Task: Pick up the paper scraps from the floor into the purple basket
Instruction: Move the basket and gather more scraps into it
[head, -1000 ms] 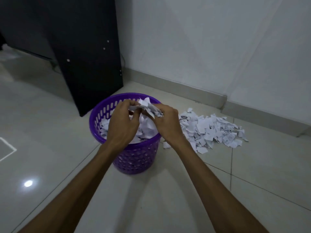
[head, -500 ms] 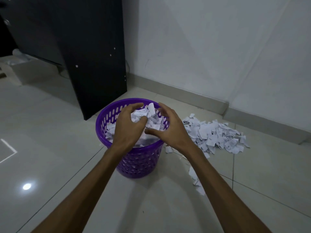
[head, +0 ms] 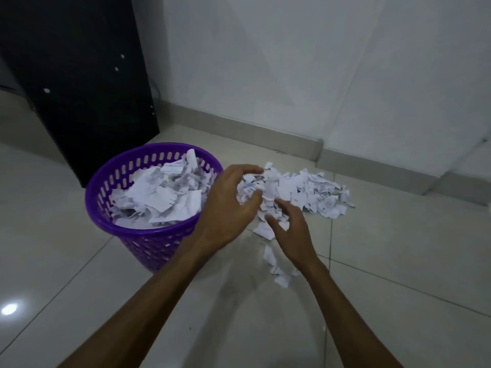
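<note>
The purple basket (head: 106, 205) stands on the tiled floor at the left, nearly full of white paper scraps (head: 159, 195). To its right a heap of paper scraps (head: 313, 192) lies on the floor near the wall. My left hand (head: 228, 208) hovers over the near left side of the heap, fingers curled and apart, holding nothing. My right hand (head: 292, 232) is just below it, fingers spread, also empty. A few loose scraps (head: 276, 266) trail toward me beside my right wrist.
A black cabinet panel (head: 87, 83) stands behind the basket at the back left. A white wall with a grey skirting (head: 265, 139) runs behind the heap. Glossy floor tiles (head: 398, 261) spread to the right and toward me.
Both hands let go of scraps over the basket and moved right to the heap on the floor. The view turned right with them.
</note>
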### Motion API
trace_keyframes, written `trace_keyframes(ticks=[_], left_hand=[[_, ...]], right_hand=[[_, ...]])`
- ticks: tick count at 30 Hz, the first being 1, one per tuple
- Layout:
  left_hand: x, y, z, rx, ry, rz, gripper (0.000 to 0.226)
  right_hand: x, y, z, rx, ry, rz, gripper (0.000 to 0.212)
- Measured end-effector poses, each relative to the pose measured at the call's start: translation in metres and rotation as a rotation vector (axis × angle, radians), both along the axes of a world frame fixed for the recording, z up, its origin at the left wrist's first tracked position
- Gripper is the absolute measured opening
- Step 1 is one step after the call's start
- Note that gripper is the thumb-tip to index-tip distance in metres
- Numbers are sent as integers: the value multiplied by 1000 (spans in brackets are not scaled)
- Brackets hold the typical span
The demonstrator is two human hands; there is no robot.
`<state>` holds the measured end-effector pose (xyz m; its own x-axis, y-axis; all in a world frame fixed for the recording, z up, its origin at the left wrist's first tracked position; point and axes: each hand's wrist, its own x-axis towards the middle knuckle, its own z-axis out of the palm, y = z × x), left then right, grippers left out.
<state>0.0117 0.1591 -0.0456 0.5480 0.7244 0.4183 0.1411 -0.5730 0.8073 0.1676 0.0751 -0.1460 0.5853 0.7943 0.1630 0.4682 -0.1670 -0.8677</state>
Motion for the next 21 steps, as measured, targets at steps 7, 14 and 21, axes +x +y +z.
trace_keyframes(ticks=[7, 14, 21], left_hand=[[12, -24, -98, -404, 244, -104, 29], [0, -38, -167, -558, 491, -123, 37], [26, -34, -198, -413, 574, -64, 66]], right_hand=[[18, -79, -100, -246, -85, 5, 54], [10, -75, -130, -313, -127, -24, 44], [8, -71, -118, -11, -47, -214, 27]])
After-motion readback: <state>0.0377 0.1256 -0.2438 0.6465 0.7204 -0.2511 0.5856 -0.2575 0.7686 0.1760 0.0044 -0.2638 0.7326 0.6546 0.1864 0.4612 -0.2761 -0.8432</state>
